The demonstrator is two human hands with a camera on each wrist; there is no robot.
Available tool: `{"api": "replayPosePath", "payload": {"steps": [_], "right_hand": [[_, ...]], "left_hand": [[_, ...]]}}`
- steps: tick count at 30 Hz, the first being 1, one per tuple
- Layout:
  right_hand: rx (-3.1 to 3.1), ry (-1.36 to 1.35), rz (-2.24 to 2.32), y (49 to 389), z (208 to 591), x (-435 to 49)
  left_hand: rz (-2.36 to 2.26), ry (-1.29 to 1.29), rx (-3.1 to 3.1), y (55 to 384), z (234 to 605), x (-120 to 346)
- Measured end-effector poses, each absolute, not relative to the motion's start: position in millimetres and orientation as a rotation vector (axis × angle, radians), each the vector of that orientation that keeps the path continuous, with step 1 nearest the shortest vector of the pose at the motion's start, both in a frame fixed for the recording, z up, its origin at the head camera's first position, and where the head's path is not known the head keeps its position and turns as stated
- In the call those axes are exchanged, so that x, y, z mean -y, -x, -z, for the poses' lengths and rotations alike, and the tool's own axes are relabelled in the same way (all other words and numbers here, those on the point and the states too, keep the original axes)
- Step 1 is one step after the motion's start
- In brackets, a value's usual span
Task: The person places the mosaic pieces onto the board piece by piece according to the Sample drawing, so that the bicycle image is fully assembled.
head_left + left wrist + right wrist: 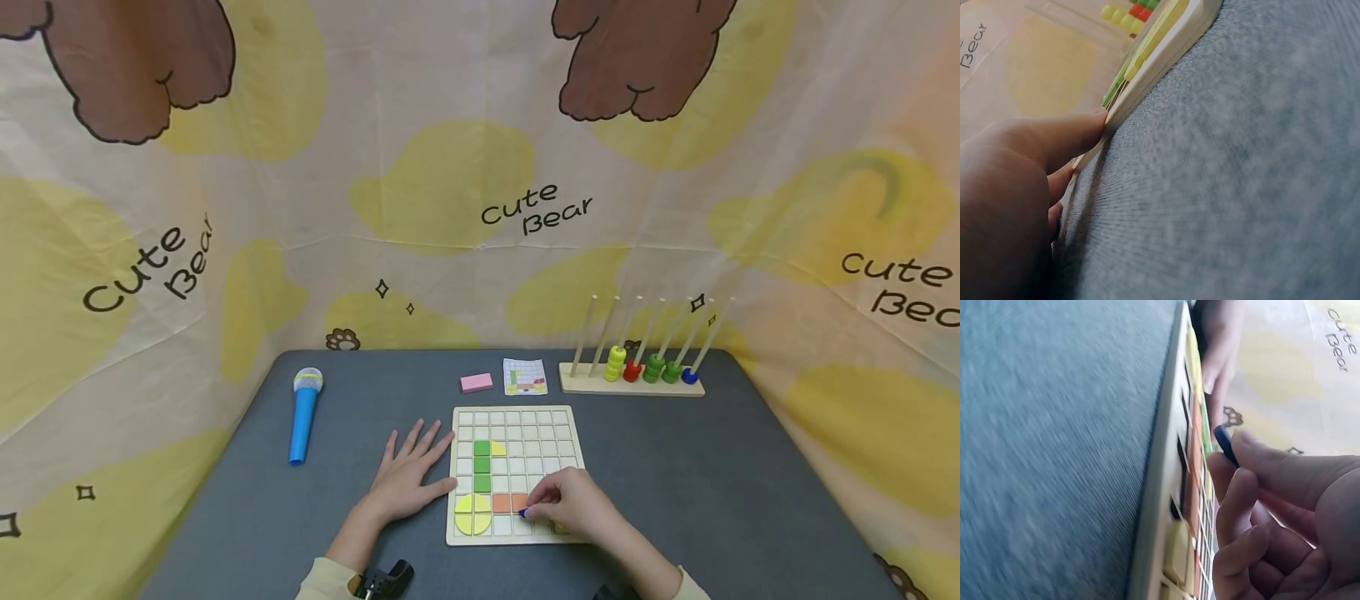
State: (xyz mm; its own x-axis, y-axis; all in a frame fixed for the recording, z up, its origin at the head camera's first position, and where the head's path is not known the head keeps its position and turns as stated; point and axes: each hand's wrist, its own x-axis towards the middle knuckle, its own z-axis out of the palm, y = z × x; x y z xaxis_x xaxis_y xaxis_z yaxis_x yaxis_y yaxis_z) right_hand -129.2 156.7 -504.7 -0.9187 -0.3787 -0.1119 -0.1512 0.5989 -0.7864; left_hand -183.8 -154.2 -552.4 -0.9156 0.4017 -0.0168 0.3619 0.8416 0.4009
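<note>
A light wooden grid board (512, 408) lies on the table. Three green square tiles (482, 465) run down one column, with a yellow tile (498, 448) beside the top one. Yellow quarter-round tiles (472, 514) form a circle at the lower left, and orange tiles (501, 503) sit to its right. My left hand (408, 483) lies with fingers spread, thumb tip at the board's left edge. Between thumb and fingertip my right hand (573, 504) pinches a small dark blue piece (1225, 445) over the lower rows. That hand hides the board's lower right part.
Behind the board are a pink block (476, 382) and a printed pattern card (525, 377). A peg stand (570, 384) with coloured beads is at the back right. On the left lies a blue toy microphone (302, 421). A patterned cloth (442, 192) hangs behind the table.
</note>
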Motion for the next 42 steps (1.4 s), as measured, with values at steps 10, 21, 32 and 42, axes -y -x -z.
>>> {"api": "replayPosePath", "payload": {"steps": [10,21,32,42], "right_hand": [[-2.656,0.584,1.144,122.6,511.6,-144.3],[-2.745,0.573,1.010,119.2,508.7,-142.8],[-2.793,0.567,0.935,119.5,510.2,-140.7],[-2.809,0.560,0.940,121.4,510.9,-141.1]], "left_hand": [[-0.622,-0.605,-2.904,184.1,553.9,155.7],[-0.620,-0.608,-2.905,183.8,552.6,155.5],[-0.638,-0.616,-2.899,183.1,550.8,155.6],[-0.639,-0.610,-2.899,183.6,552.4,155.6]]}}
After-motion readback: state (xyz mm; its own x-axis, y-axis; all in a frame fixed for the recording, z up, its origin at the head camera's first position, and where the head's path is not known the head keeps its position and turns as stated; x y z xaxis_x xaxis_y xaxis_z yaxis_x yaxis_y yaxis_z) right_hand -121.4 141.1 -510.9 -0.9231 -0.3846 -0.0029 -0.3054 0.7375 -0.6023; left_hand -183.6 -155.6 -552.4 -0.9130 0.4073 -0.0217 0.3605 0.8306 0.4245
